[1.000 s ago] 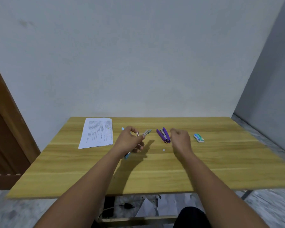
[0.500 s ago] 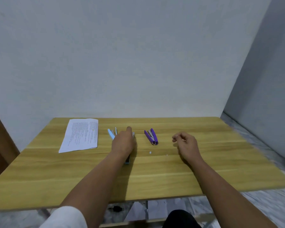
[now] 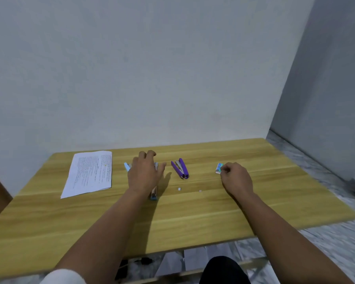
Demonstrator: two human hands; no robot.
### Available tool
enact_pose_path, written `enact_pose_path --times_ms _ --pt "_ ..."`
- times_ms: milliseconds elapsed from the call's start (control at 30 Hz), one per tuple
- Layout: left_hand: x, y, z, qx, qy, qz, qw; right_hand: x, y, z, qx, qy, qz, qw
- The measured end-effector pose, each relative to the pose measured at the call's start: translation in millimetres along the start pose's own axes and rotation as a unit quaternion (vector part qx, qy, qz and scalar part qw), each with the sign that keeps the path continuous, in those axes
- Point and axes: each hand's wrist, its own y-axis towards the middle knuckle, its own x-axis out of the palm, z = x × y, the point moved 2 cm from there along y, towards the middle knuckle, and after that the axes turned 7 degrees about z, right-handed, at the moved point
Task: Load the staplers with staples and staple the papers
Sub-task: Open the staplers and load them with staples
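My left hand (image 3: 145,174) lies over the opened light-blue stapler (image 3: 153,194), fingers spread and pressing it to the table; its blue lid tip (image 3: 127,166) shows left of the hand. The purple stapler (image 3: 180,168) lies opened up in the table's middle, untouched. My right hand (image 3: 235,177) is at the small teal staple box (image 3: 219,168), fingers curled at its near edge; whether they grip it is hidden. A stack of printed papers (image 3: 90,173) lies at the left. Two small staple pieces (image 3: 179,188) (image 3: 200,190) lie loose between my hands.
The wooden table (image 3: 193,218) stands against a white wall. Under its front edge I see white papers and a black plug (image 3: 146,261) on the floor. A dark knee (image 3: 223,269) shows at the bottom.
My left hand has set the blue stapler down and now presses on it. My right hand has moved right from beside the purple stapler to the staple box.
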Motion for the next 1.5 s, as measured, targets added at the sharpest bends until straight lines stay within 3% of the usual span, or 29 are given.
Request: enact_pose_path --times_ms 200,267,400,500,567,667,833,933,1133,1500 --pt "-17 -23 11 0.03 -0.093 0.014 0.995 11 3 -13 -0.009 -0.115 -0.047 0.992" --pt "-19 -27 11 0.014 -0.127 0.004 0.992 13 6 -18 -0.003 -0.105 -0.044 0.993" --pt "-23 -32 8 -0.019 -0.187 -0.023 0.982 13 -7 -34 -0.003 -0.023 -0.036 0.999" --pt "-27 -32 9 -0.083 -0.255 -0.067 0.961 16 -30 -58 -0.025 0.145 -0.082 0.986" --pt "-28 -34 14 -0.145 -0.326 -0.115 0.927 16 -52 -82 -0.041 0.248 -0.144 0.957" --pt "-26 -40 19 -0.233 -0.452 -0.171 0.844 18 -73 -109 -0.108 0.291 -0.17 0.935" --pt "-26 -43 8 -0.351 -0.591 -0.141 0.712 21 -71 -122 -0.141 0.302 -0.162 0.929" --pt "-28 -45 -1 -0.371 -0.629 -0.131 0.67 21 -71 -128 -0.142 0.314 -0.163 0.924" --pt "-31 -52 -10 -0.387 -0.64 -0.105 0.655 29 -73 -135 -0.142 0.311 -0.177 0.923" --pt "-34 -52 -20 -0.376 -0.627 -0.088 0.677 28 -69 -137 -0.158 0.232 -0.138 0.95"
